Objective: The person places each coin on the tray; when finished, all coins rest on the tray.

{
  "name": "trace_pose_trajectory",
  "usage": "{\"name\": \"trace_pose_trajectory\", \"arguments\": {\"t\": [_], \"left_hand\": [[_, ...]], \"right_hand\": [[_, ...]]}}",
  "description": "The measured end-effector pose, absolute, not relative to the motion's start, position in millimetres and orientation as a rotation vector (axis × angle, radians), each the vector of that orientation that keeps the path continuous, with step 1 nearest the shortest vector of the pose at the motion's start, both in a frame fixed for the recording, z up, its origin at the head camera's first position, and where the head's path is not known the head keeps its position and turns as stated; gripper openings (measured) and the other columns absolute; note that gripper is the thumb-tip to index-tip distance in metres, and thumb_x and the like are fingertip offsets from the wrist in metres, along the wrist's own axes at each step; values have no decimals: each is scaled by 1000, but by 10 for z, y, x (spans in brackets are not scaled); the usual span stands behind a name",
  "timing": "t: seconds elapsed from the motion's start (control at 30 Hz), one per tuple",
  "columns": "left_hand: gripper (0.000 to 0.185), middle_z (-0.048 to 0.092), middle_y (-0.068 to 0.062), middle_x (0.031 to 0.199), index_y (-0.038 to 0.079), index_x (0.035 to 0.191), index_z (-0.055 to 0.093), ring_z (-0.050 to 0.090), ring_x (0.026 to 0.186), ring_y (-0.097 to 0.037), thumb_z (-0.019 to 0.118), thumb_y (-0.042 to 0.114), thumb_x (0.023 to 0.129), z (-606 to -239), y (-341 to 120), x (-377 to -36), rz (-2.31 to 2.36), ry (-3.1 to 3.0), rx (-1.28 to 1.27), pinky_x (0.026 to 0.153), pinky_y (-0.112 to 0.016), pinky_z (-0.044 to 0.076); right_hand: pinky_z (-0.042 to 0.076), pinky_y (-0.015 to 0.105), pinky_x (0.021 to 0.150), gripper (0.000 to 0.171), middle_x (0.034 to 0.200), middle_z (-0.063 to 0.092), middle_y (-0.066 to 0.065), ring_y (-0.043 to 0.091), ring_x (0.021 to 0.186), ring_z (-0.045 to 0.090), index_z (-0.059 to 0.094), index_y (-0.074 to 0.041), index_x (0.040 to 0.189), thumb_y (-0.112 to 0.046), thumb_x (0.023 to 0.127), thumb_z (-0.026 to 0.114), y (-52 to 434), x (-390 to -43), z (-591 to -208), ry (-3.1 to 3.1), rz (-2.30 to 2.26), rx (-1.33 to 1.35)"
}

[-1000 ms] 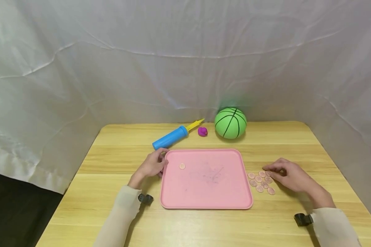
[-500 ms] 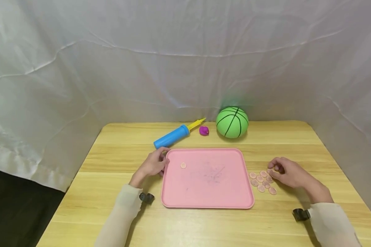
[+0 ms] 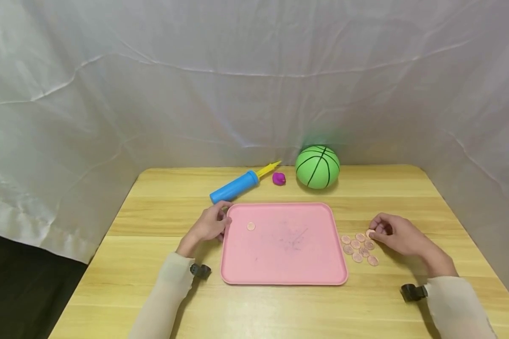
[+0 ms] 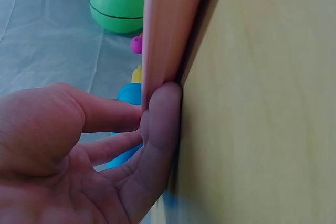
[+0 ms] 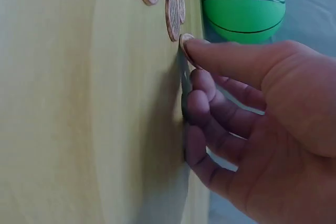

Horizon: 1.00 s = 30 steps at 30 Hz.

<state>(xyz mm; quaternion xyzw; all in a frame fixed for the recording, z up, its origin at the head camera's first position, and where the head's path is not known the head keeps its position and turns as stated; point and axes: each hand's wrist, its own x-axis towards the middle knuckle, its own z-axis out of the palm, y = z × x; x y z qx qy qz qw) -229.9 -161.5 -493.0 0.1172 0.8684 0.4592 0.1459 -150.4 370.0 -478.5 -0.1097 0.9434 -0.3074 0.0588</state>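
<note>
From the head view, my right hand point(image 3: 396, 234) sits at the right of the frame, a little nearer my body than a second ago, when its fingers reached flat over the cluster of small copper-coloured coins point(image 3: 358, 246) on the pale wooden table point(image 3: 161, 207). Now the fingers are curled, and thumb and forefinger pinch one copper coin point(image 3: 370, 233) at the cluster's far right edge, tipping it up; I judge the pick is under way. My left hand point(image 3: 209, 225) has not moved: it rests at the upper left corner of the flat pink plastic tray point(image 3: 284, 263), where a single coin point(image 3: 250, 226) lies. Behind, in mid-frame, lie a blue and yellow hand pump point(image 3: 237, 186), a small magenta piece point(image 3: 278, 178) and a green rubber basketball point(image 3: 317, 166).

In the left wrist view, my loosely bent fingers point(image 4: 160, 114) press against the tray's rim point(image 4: 165, 30), steadying it without gripping.

In the right wrist view, my fingertip point(image 5: 202, 51) holds the coin's edge point(image 5: 185, 43), lifted on its side just beside the others point(image 5: 173, 9).
</note>
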Motion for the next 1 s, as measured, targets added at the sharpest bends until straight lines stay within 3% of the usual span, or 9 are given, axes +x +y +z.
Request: {"name": "trace_pose_trajectory", "arguments": {"t": [0.07, 0.33, 0.67, 1.0], "left_hand": [[46, 61, -14, 92, 1, 154, 53, 66, 63, -17, 60, 3, 108, -4922, -1613, -2303, 1326, 2504, 338, 49, -31, 65], [46, 62, -14, 92, 1, 154, 53, 66, 62, -17, 60, 3, 108, -4911, -1627, -2295, 1326, 2512, 340, 49, -32, 66], [47, 62, -14, 93, 1, 155, 53, 66, 63, -16, 60, 3, 109, -4924, -1629, -2282, 1344, 2489, 343, 52, -34, 67], [46, 62, -15, 94, 1, 155, 53, 66, 63, -16, 60, 3, 109, -4900, -1637, -2293, 1331, 2492, 356, 52, -34, 68]], "right_hand": [[53, 17, 68, 8, 93, 70, 1, 3, 82, 57, 74, -7, 108, -13, 104, 75, 3698, -1508, -4766, 2854, -969, -309], [63, 20, 74, 34, 110, 80, 10, 11, 91, 71, 75, -4, 126, -32, 106, 75, 3548, -1516, -4682, 2742, -1181, -116], [62, 14, 90, 37, 123, 81, 14, 9, 102, 77, 73, -2, 134, -29, 108, 72, 3335, -1599, -4601, 2643, -1302, -138], [67, 20, 89, 32, 118, 80, 15, 16, 102, 78, 74, -3, 129, -26, 106, 74, 3000, -1692, -4425, 2617, -1374, -211]]}}
